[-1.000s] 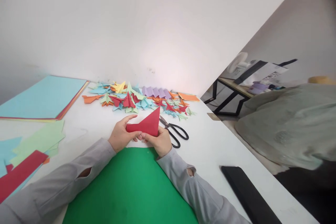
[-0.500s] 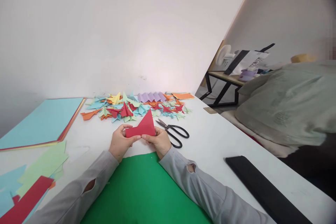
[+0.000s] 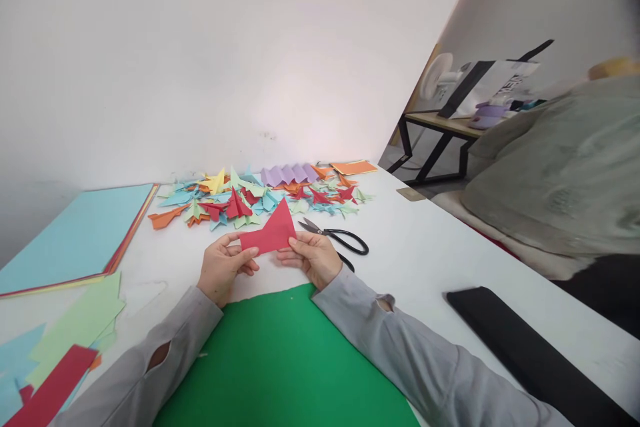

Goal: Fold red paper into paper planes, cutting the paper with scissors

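A folded piece of red paper [image 3: 270, 235] is held up between my two hands, its pointed flap rising at the right. My left hand [image 3: 223, 267] pinches its left end, thumb in front. At the other end my right hand [image 3: 316, 255] grips the lower right corner between thumb and fingers. Black-handled scissors [image 3: 345, 238] lie just beyond my right hand, one handle loop partly hidden by it. Under my forearms spreads a green sheet [image 3: 285, 353]. Behind the red paper is a heap of small folded paper shapes [image 3: 237, 203] in several colours.
Large coloured sheets [image 3: 95, 227] are stacked at the left, with paper offcuts [image 3: 75, 327] nearer. A purple pleated paper [image 3: 289, 175] and an orange paper piece [image 3: 354, 167] lie by the wall. A black bar [image 3: 530, 347] rests at right; a person [image 3: 555, 180] sits beyond.
My thumbs have moved apart, from the middle of the red paper's lower edge toward its two ends. The view has shifted slightly.
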{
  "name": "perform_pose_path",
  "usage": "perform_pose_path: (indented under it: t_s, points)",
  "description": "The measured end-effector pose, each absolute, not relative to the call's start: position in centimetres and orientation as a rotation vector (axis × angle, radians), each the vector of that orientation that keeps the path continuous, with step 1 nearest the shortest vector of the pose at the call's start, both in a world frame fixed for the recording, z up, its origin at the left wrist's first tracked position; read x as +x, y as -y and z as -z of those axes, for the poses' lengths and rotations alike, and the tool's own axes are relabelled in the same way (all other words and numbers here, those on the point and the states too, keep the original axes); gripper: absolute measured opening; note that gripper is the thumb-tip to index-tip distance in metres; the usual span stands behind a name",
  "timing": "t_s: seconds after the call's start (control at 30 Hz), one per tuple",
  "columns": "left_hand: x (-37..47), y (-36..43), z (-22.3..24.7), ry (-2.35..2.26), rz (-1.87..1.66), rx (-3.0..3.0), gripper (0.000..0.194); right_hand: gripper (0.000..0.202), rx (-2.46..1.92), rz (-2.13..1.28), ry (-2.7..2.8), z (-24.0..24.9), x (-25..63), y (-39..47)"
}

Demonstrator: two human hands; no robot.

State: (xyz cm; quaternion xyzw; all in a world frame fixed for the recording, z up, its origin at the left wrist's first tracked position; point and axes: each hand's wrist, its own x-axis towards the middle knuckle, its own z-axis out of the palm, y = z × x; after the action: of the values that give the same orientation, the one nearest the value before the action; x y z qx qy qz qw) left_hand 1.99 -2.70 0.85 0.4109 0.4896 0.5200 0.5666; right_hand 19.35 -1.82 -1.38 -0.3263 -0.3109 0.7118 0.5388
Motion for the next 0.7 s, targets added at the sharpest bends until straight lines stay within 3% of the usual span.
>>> perform_pose_path:
  t_s: [0.5, 0.7]
  points:
    - [1.6, 2.4, -0.6, -1.054, -1.335, 0.818, 0.048, 0.032, -0.850, -1.469, 0.589, 1.3, 19.3, 1.7]
    - [1.8, 2.9, -0.3, -1.005, -1.233, 1.023, 0.037, 0.033, -0.920, -1.620, 1.198, 0.6, 18.7, 2.9]
